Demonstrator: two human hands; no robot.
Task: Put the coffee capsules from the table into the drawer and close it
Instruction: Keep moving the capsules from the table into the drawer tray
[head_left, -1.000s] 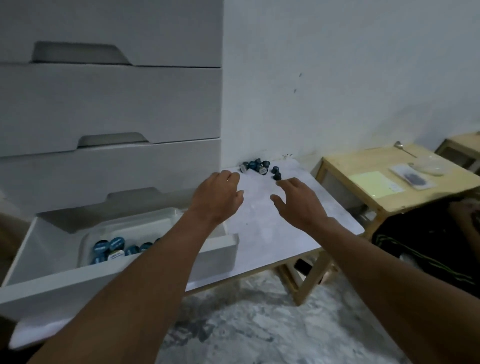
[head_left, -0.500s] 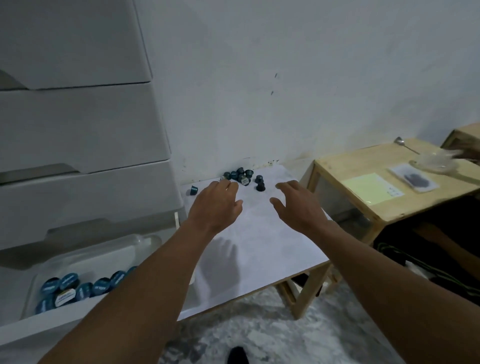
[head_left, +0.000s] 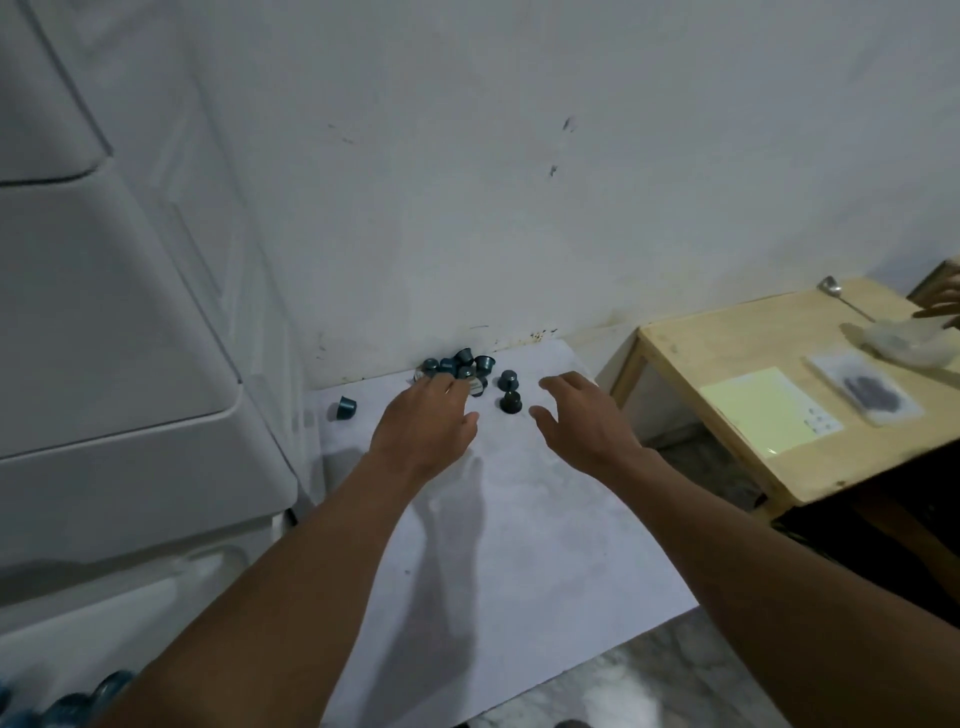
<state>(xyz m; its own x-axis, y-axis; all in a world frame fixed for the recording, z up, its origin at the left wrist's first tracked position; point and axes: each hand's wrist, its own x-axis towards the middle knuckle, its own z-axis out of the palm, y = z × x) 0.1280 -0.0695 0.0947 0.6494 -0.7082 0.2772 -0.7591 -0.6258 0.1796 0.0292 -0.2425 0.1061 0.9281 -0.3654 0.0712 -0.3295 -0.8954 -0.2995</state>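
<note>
- Reaching over the white bench (head_left: 519, 545), the left hand (head_left: 423, 426) puts its fingertips at the heap of coffee capsules (head_left: 462, 366) by the bench's back edge. Its grip is wide, thumb spread, nothing held.
- The right hand (head_left: 582, 415) hovers above the bench, its grip wide and empty.
- The heap counts roughly seven teal capsules, pointing every way.
- Two dark capsules (head_left: 510, 401) sit further toward the bench's right side. The nearer one stands rim down, narrow end up.
- One lone capsule (head_left: 345, 408) lies on its side at the bench's back left, long axis along the back edge.
- Left of the bench, the open drawer (head_left: 62, 639) holds blurred blue capsules (head_left: 111, 680), too blurred to count.
</note>
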